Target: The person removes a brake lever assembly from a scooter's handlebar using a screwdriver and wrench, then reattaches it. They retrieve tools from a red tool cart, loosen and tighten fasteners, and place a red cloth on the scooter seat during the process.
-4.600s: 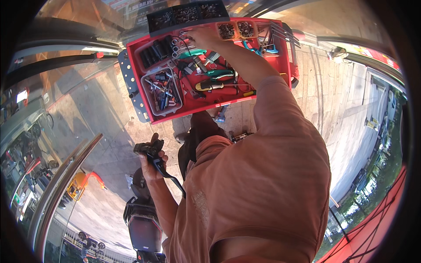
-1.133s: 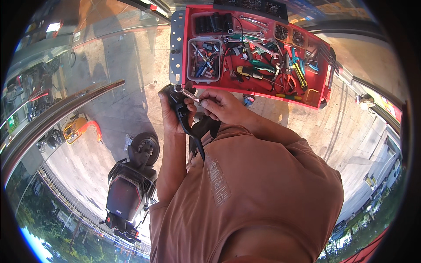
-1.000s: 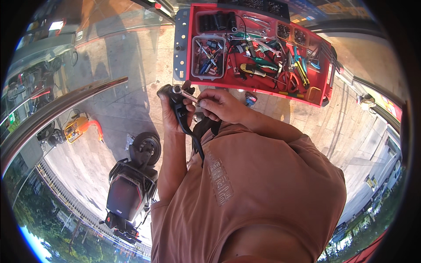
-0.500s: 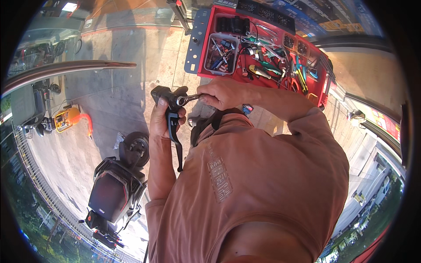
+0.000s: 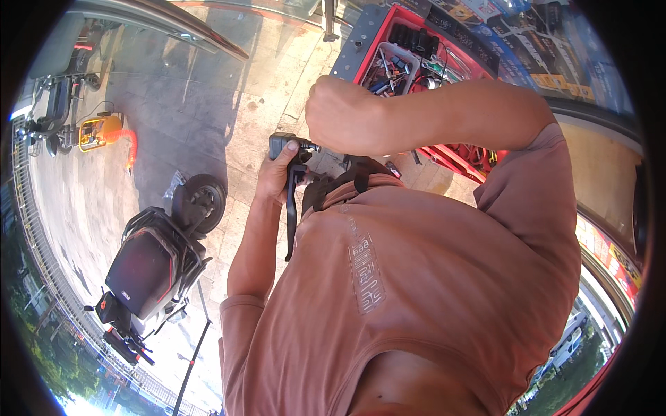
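1. My left hand (image 5: 272, 177) is clenched around a black hand lever (image 5: 291, 208), thumb pressed over its housing, with the long blade hanging down beside my shirt. The lever is held up in front of my waist, clear of the tool cart (image 5: 377, 43).

2. My right hand (image 5: 347, 114) is raised just beside the housing, knuckles up towards the camera. Its fingers are bent underneath, out of sight, so I cannot tell whether I am grasping anything.

3. A short metal fitting (image 5: 313, 147) shows at the housing's side, between my left thumb and my right hand. I judge the step in hand to be work on that fitting, perhaps partway through turning it.

4. As I judge it, the next move calls for a firm left grip, so the housing doesn't twist, and a straight approach to the fitting from the right.

5. Half a second ago a wrench showed in my right hand, its ring at the housing; now I see no wrench. My right hand and forearm look larger and cover much of the cart, while the scooter (image 5: 142, 267) sits further left in view.
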The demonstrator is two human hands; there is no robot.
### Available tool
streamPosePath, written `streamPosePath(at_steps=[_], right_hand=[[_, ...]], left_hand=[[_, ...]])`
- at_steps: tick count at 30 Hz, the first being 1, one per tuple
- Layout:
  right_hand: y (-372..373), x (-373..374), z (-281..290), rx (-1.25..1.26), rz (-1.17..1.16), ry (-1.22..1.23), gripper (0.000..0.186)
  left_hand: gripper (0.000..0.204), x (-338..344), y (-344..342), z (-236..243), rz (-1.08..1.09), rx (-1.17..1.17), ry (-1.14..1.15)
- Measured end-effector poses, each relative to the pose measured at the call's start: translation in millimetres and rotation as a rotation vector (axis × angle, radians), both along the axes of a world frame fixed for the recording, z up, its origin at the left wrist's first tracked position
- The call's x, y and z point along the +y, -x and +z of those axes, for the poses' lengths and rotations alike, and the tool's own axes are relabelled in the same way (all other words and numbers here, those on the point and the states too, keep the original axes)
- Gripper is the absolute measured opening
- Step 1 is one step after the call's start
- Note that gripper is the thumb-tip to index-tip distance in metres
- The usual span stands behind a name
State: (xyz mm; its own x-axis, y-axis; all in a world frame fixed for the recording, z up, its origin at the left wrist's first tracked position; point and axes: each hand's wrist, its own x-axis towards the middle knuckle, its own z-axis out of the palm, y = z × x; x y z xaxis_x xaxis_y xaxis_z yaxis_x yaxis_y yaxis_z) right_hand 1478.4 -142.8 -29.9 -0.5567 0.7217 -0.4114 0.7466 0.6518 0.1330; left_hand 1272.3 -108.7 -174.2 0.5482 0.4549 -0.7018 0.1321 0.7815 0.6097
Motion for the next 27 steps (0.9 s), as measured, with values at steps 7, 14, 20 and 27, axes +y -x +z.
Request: streamPosePath(at_steps=[7,14,20,27], right_hand=[[-26.7,2.8,-33.2,0.525,-0.603,-0.156,0.016],[38.5,-3.4,-97.5,1.532,-1.317,0.276,0.046],[63.2,-2.3,-104.8,1.908,-1.369,0.302,0.040],[69.2,5.4,-91.1,1.666,-1.139,0.006,0.033]], left_hand=[[0.032,21.8,-2.4,0.9,0.481,-0.088,-0.222],[0.037,9.4,-9.7,17.6,0.562,-0.242,-0.412],[0.042,10.2,-6.5,26.4,0.552,-0.304,-0.456],[0.031,18.0,8.0,29.9,0.464,-0.322,-0.365]])
